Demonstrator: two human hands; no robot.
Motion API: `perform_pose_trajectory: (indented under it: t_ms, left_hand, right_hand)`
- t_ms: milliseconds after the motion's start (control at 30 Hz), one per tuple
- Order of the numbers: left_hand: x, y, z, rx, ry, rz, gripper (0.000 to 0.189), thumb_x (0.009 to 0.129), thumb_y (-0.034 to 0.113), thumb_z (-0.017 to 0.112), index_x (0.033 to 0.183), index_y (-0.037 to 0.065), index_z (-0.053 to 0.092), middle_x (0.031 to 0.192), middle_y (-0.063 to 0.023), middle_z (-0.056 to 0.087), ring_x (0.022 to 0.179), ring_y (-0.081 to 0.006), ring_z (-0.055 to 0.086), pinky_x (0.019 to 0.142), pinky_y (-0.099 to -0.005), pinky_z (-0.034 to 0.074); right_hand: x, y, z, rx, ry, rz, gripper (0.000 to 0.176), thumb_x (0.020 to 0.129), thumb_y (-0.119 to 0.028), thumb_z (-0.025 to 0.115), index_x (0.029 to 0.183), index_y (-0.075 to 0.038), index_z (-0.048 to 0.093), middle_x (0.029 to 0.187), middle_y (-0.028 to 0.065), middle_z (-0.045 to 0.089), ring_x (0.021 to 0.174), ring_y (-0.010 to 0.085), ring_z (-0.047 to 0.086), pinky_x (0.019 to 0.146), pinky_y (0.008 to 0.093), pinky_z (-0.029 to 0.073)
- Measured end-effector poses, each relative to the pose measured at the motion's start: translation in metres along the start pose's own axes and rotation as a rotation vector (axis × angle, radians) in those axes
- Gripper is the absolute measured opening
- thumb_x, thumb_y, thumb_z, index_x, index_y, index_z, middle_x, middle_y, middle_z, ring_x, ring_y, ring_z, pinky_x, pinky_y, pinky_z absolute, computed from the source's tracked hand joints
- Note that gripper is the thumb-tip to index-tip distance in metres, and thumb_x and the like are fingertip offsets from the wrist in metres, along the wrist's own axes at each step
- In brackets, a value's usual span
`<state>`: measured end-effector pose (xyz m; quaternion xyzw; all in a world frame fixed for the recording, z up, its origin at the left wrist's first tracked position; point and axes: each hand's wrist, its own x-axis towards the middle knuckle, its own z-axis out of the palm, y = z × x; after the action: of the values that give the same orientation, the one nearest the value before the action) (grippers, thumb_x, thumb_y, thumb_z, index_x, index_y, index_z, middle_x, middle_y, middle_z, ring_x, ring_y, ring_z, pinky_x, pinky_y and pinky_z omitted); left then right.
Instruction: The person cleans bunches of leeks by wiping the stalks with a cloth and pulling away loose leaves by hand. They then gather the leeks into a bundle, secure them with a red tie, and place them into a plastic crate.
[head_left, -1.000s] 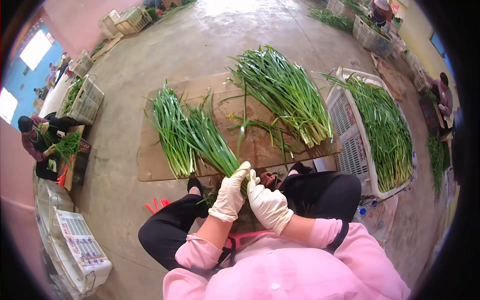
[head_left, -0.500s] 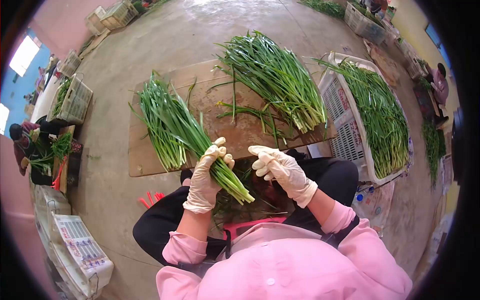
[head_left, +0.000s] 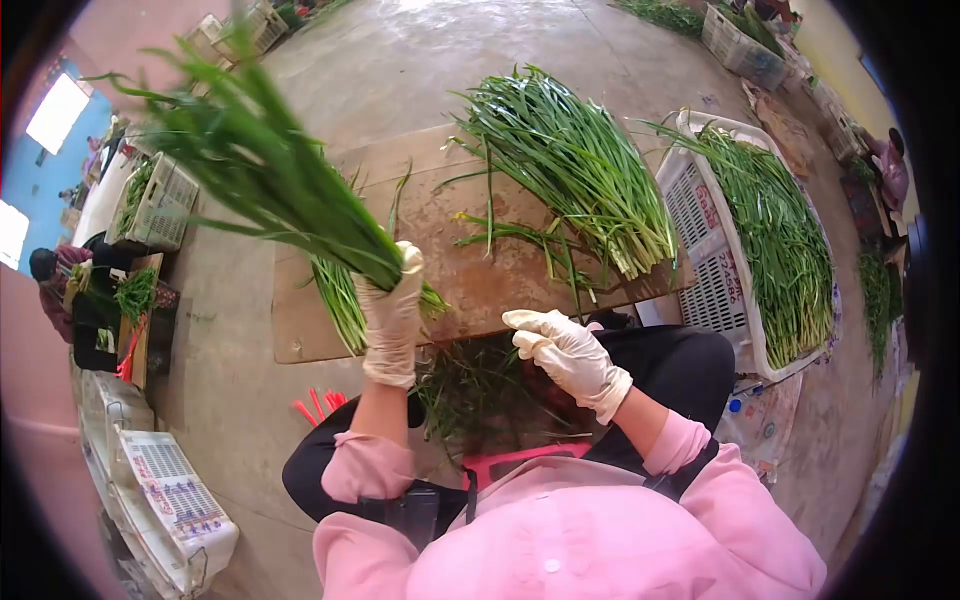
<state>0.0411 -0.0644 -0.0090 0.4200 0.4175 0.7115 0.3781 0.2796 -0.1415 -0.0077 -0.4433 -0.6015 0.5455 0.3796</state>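
Note:
My gloved left hand (head_left: 393, 325) is closed round the lower stems of a bunch of Chinese chives (head_left: 285, 190). The bunch is raised over the left side of a brown board (head_left: 450, 285), its leaves fanned up to the left and blurred. Beneath it, partly hidden, more chives (head_left: 338, 303) lie on the board. My right hand (head_left: 572, 362), also gloved, hovers just past the board's near edge, fingers stretched loosely to the left with nothing visible in them. A larger pile of chives (head_left: 570, 170) rests on the board's right half, with loose stray leaves beside it.
To the right stands a white plastic crate (head_left: 710, 280) full of chives. Green trimmings (head_left: 475, 390) lie below the board, between my legs. Red strips (head_left: 320, 405) are on the floor at left. Other people (head_left: 60, 285) sit among crates along both sides.
My left hand has lifted the chives up and swung the leaves to the left, away from my lap. My right hand has stayed nearly in place, its fingers a little more extended.

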Motion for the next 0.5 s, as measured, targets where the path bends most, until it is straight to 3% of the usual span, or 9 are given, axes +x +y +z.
perform_pose_trajectory:
  t_ms: [33, 133, 167, 233, 267, 300, 333, 433, 500]
  left_hand:
    - [0.001, -0.01, 0.004, 0.23, -0.03, 0.172, 0.037, 0.09, -0.003, 0.07, 0.122, 0.011, 0.058, 0.101, 0.0032, 0.061, 0.089, -0.0073, 0.056, 0.081, -0.0229, 0.047]
    - [-0.003, -0.019, 0.006, 0.262, -0.068, 0.039, 0.036, 0.09, 0.003, 0.072, 0.12, 0.01, 0.054, 0.103, 0.0011, 0.061, 0.089, -0.009, 0.057, 0.079, -0.0246, 0.049]
    - [-0.001, -0.016, 0.004, 0.279, -0.052, 0.04, 0.036, 0.09, 0.002, 0.072, 0.12, 0.01, 0.054, 0.103, 0.0009, 0.061, 0.089, -0.0092, 0.057, 0.078, -0.0248, 0.049]
    - [0.012, -0.004, -0.006, 0.324, -0.02, 0.053, 0.036, 0.09, 0.002, 0.071, 0.121, 0.009, 0.053, 0.103, 0.0003, 0.062, 0.089, -0.0097, 0.058, 0.077, -0.0252, 0.049]
    - [0.016, 0.028, -0.004, 0.185, -0.001, -0.032, 0.037, 0.089, -0.001, 0.071, 0.12, 0.007, 0.053, 0.103, 0.0003, 0.062, 0.091, -0.0099, 0.058, 0.078, -0.025, 0.05]
    - [0.026, 0.042, -0.014, 0.221, 0.023, 0.002, 0.036, 0.089, -0.002, 0.07, 0.119, 0.006, 0.054, 0.101, -0.0003, 0.063, 0.087, -0.0103, 0.06, 0.076, -0.0256, 0.052]
    - [0.038, 0.052, -0.03, 0.257, 0.045, 0.039, 0.035, 0.088, -0.004, 0.07, 0.118, 0.005, 0.055, 0.098, -0.001, 0.064, 0.084, -0.0108, 0.061, 0.074, -0.0263, 0.053]
    - [0.075, 0.062, -0.1, 0.271, 0.166, -0.219, 0.035, 0.086, -0.007, 0.069, 0.116, 0.004, 0.055, 0.094, -0.0028, 0.066, 0.074, -0.0124, 0.064, 0.068, -0.0289, 0.056]
    - [0.083, 0.063, -0.126, 0.338, 0.224, -0.385, 0.024, 0.085, 0.0, 0.07, 0.107, 0.005, 0.06, 0.083, -0.0032, 0.066, 0.066, -0.0135, 0.064, 0.057, -0.0299, 0.053]
  right_hand:
    - [0.0, 0.003, 0.001, -0.011, 0.008, -0.003, 0.03, 0.098, -0.012, 0.062, 0.125, 0.0, 0.064, 0.104, 0.0124, 0.067, 0.094, 0.0213, 0.064, 0.088, 0.0325, 0.049]
    - [0.001, 0.0, -0.002, -0.117, 0.001, -0.064, 0.029, 0.098, -0.012, 0.062, 0.124, 0.0, 0.064, 0.105, 0.013, 0.067, 0.097, 0.022, 0.064, 0.089, 0.0326, 0.049]
    - [0.001, -0.008, -0.006, -0.154, -0.006, 0.027, 0.027, 0.097, -0.009, 0.062, 0.123, -0.001, 0.064, 0.11, 0.0125, 0.068, 0.102, 0.022, 0.064, 0.093, 0.0321, 0.048]
    - [0.002, -0.007, -0.011, -0.019, 0.023, -0.017, 0.03, 0.098, -0.008, 0.061, 0.126, 0.0, 0.064, 0.109, 0.0061, 0.064, 0.095, 0.0139, 0.059, 0.088, 0.0273, 0.047]
    - [0.001, -0.005, -0.013, 0.054, 0.037, -0.033, 0.031, 0.098, -0.007, 0.061, 0.128, 0.001, 0.063, 0.109, 0.003, 0.063, 0.091, 0.0099, 0.057, 0.086, 0.0249, 0.047]
    - [0.003, -0.006, -0.016, 0.053, 0.036, 0.003, 0.028, 0.098, -0.006, 0.061, 0.125, -0.002, 0.065, 0.118, 0.0098, 0.066, 0.107, 0.017, 0.061, 0.096, 0.0286, 0.047]
    - [0.001, -0.005, -0.019, 0.093, 0.042, 0.02, 0.029, 0.098, -0.007, 0.061, 0.126, -0.002, 0.065, 0.119, 0.0101, 0.065, 0.109, 0.0157, 0.06, 0.097, 0.0283, 0.046]
    - [0.008, 0.0, -0.019, 0.11, 0.052, 0.069, 0.029, 0.098, -0.007, 0.062, 0.126, -0.001, 0.065, 0.12, 0.01, 0.065, 0.11, 0.0165, 0.06, 0.098, 0.0293, 0.046]
    - [0.009, -0.006, -0.016, 0.034, 0.049, 0.085, 0.029, 0.098, -0.008, 0.062, 0.126, -0.001, 0.064, 0.119, 0.0098, 0.065, 0.109, 0.0168, 0.06, 0.098, 0.0294, 0.046]
